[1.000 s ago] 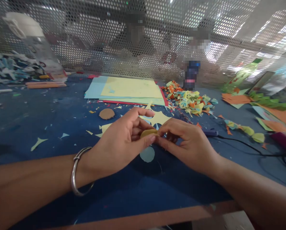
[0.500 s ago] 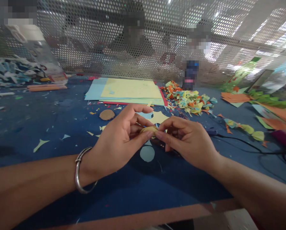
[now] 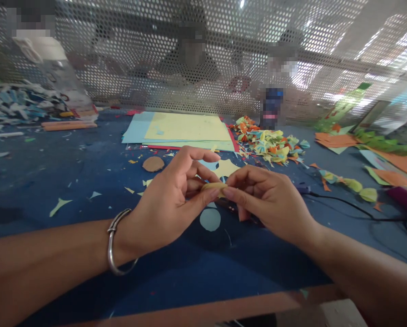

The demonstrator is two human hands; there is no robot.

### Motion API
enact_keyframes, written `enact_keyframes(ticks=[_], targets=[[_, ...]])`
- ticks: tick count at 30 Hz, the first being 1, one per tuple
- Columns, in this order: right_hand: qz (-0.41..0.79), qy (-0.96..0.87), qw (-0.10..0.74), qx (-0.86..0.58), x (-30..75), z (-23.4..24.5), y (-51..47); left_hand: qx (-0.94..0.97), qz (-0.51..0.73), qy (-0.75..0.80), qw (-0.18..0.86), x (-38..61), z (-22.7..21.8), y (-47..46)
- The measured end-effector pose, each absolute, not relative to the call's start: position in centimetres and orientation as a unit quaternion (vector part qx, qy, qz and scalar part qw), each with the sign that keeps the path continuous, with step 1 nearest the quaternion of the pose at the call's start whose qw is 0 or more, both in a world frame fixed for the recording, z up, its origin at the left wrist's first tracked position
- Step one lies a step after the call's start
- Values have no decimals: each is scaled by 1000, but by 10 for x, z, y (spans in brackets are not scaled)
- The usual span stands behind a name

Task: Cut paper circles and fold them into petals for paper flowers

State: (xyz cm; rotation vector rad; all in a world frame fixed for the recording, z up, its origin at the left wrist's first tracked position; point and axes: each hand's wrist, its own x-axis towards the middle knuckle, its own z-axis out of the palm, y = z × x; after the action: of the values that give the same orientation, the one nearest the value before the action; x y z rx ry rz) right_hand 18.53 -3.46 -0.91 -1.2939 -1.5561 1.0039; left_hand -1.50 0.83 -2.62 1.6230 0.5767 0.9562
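Note:
Both my hands meet above the blue table (image 3: 70,181) and pinch one small folded yellow paper piece (image 3: 214,186). My left hand (image 3: 171,200), with a metal bangle (image 3: 113,247) on its wrist, grips the piece between thumb and fingers. From the right, the fingertips of my right hand (image 3: 270,200) close on the same piece. Below the hands a light blue paper circle (image 3: 210,219) lies flat. A cut-out yellow sheet (image 3: 225,167) lies just beyond my fingers.
A stack of yellow and blue paper sheets (image 3: 183,129) lies at the back, a heap of folded coloured paper pieces (image 3: 271,143) to its right. A brown disc (image 3: 153,164), paper scraps, a black cable (image 3: 353,206) and orange sheets (image 3: 397,165) surround them. People sit behind a perforated screen (image 3: 156,59).
My hands have stayed together on the yellow piece, with small finger shifts that fold it flatter. The view has drifted slightly.

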Motion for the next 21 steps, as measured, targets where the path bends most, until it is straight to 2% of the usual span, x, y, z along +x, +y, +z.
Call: enact_keyframes(ticks=[8, 21], targets=[[386, -635, 415, -525, 186, -7, -35, 694, 366, 279, 553, -19, -22, 15], [412, -641, 380, -524, 188, -3, -33, 616, 327, 310, 646, -16, -19, 22]])
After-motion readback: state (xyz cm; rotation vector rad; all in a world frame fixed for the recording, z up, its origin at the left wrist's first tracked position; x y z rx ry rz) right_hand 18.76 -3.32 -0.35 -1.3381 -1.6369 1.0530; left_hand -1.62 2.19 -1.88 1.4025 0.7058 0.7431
